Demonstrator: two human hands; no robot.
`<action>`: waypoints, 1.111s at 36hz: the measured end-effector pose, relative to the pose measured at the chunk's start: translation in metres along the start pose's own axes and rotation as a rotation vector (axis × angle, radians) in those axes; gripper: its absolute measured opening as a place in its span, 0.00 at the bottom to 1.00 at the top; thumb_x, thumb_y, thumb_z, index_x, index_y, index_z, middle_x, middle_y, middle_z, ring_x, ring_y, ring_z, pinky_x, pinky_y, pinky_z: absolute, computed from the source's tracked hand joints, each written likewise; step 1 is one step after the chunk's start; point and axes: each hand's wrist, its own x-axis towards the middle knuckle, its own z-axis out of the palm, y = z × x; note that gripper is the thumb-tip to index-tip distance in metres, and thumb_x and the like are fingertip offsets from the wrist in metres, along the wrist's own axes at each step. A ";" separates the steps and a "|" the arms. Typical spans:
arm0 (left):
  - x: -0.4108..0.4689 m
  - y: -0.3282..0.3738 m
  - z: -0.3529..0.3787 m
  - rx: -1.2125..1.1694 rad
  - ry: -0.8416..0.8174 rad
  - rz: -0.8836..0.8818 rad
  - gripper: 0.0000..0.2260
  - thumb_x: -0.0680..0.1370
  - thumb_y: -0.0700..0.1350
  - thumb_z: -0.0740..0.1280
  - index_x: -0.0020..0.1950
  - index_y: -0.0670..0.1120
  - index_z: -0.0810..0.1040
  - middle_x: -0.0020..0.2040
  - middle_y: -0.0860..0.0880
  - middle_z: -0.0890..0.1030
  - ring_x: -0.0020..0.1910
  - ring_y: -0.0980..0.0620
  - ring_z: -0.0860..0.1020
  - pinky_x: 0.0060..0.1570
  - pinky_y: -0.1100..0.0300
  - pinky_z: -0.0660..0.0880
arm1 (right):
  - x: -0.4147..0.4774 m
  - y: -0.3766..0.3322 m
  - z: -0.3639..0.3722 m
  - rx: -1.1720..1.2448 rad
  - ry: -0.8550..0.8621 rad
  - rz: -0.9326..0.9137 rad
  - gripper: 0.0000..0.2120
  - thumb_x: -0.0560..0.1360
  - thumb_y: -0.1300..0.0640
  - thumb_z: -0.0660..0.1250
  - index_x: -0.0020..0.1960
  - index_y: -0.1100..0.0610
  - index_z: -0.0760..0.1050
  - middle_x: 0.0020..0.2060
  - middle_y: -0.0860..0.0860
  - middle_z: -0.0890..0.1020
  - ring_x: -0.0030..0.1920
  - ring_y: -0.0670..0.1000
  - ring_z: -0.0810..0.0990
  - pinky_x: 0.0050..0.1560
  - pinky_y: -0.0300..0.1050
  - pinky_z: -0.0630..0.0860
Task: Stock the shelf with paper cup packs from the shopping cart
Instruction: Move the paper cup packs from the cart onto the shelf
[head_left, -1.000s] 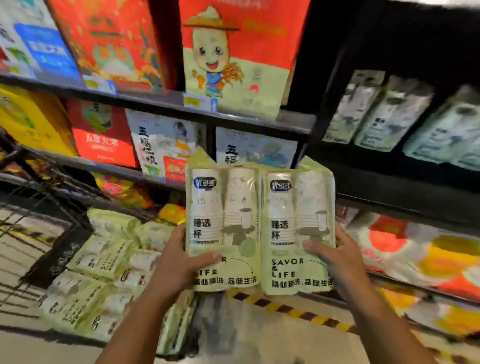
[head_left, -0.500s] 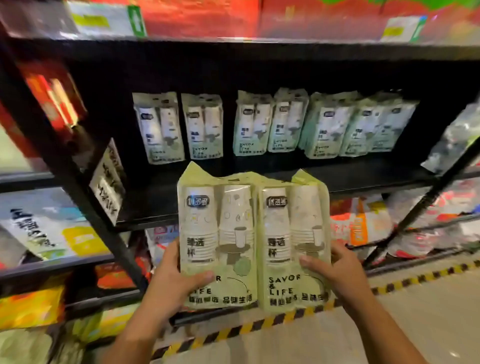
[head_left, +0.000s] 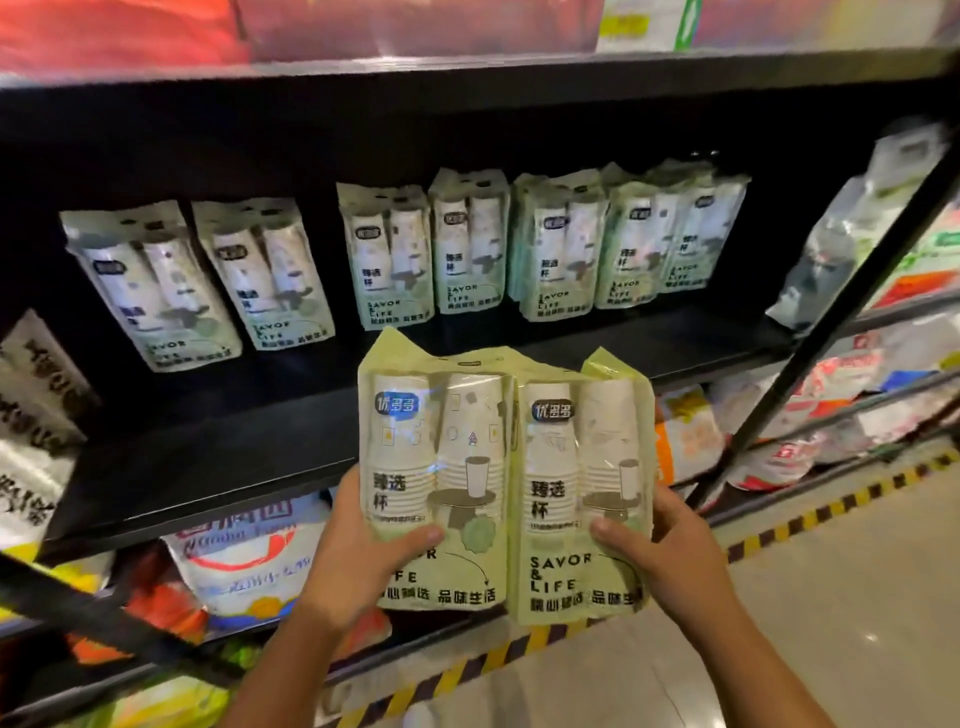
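– Both hands grip: left hand (head_left: 363, 561) curls round one paper cup pack (head_left: 436, 467), right hand (head_left: 670, 561) round the second pack (head_left: 576, 493), thumbs on the fronts.
– Same grip as half a second ago, but the black shelf (head_left: 234, 457) now looms nearer, with both packs side by side before its edge.
– Glossy pale-green film, white cup stacks showing through, crinkled tops.
– Like the stocked packs (head_left: 389, 260) standing at the back.

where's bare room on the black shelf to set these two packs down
Widest bare patch: the front of the black shelf, between its edge and the standing packs at the back, left of the held packs. A narrow gap separates the second and third from the left. The right end is crowded with overlapping packs.
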 end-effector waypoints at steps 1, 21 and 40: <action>0.008 -0.002 0.001 -0.011 0.015 -0.012 0.34 0.67 0.38 0.81 0.67 0.54 0.70 0.56 0.52 0.85 0.54 0.51 0.84 0.52 0.46 0.82 | 0.006 0.003 0.002 -0.005 0.003 -0.003 0.23 0.69 0.62 0.78 0.62 0.52 0.80 0.52 0.47 0.86 0.52 0.49 0.85 0.49 0.46 0.83; 0.230 0.016 -0.016 0.009 0.029 -0.006 0.28 0.63 0.37 0.83 0.60 0.46 0.79 0.51 0.48 0.87 0.49 0.47 0.86 0.49 0.46 0.82 | 0.205 -0.018 0.053 -0.196 0.083 -0.087 0.33 0.63 0.60 0.83 0.60 0.40 0.72 0.51 0.35 0.84 0.51 0.38 0.82 0.49 0.38 0.80; 0.291 0.004 -0.021 0.307 0.152 -0.261 0.05 0.72 0.59 0.76 0.41 0.62 0.81 0.53 0.45 0.83 0.60 0.46 0.80 0.54 0.58 0.73 | 0.331 0.005 0.097 -0.353 0.051 -0.101 0.23 0.64 0.50 0.83 0.52 0.48 0.73 0.46 0.45 0.83 0.46 0.40 0.82 0.43 0.38 0.75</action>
